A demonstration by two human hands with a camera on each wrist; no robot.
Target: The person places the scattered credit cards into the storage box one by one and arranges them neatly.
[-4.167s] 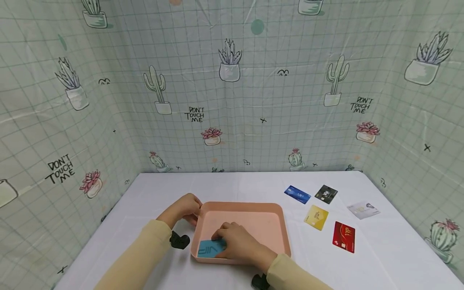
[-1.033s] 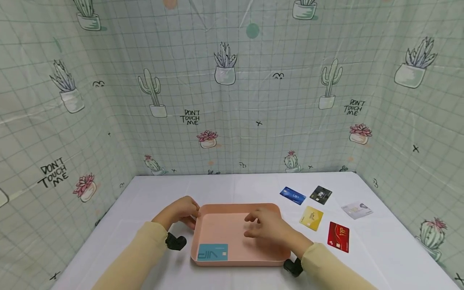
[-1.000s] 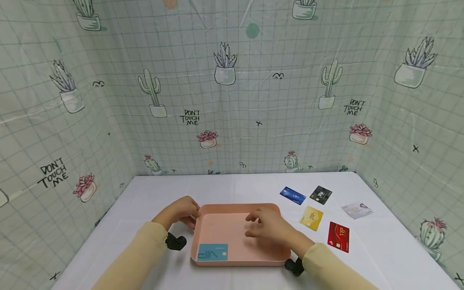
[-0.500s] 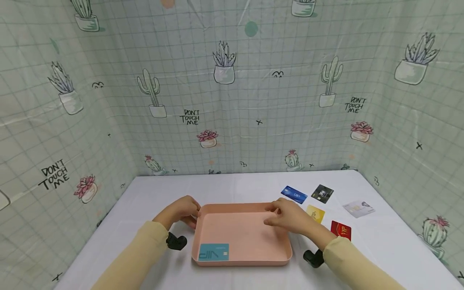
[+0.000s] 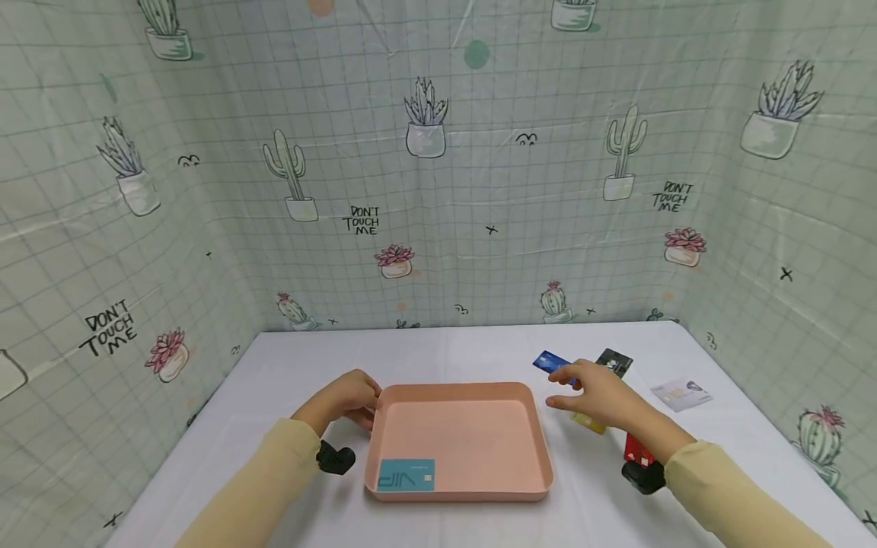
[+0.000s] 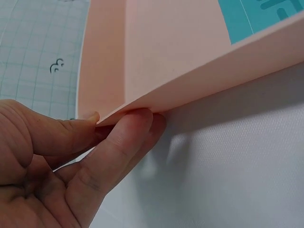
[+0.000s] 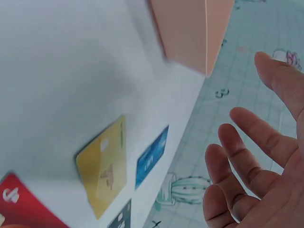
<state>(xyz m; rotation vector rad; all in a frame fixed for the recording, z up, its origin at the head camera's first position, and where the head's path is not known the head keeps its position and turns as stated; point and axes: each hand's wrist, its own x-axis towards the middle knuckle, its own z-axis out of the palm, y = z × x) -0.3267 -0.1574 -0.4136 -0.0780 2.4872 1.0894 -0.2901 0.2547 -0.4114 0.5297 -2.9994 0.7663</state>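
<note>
Tray (image 5: pixel 473 434), salmon-pink, rectangular, plastic-looking w/ rounded corners and low raised walls, lies on a white-covered worktop (image 5: pixel 438 525), just R of the person's left hand (image 5: pixel 346 399), which grasps its L wall nr the far corner, fingers & thumb on the edge.

Teal rectangular card w/ large lettering (image 5: pixel 406 475) lies flat inside the tray's near L corner, to the R of that hand and closer to the person.

Person's right hand (image 5: pixel 603 396), released, fingers loosely spread, hangs over the worktop beyond the tray's R edge, amid five loose cards. Blue rectangular card (image 5: pixel 551 361) lies just past its fingertips, partly covered; black rectangular card (image 5: pixel 617 361) just behind the hand; yellow rectangular card w/ chip (image 5: pixel 591 424) below the palm, partly hidden; red rectangular card (image 5: pixel 637 447) under the wrist, also partly hidden; pale silvery-white rectangular card (image 5: pixel 682 394) farther R of the hand, in full view.

Cream sleeves (image 5: pixel 253 479) cover both forearms; a small black device (image 5: pixel 336 458) sits under the L wrist, another (image 5: pixel 644 478) under the R.
</note>
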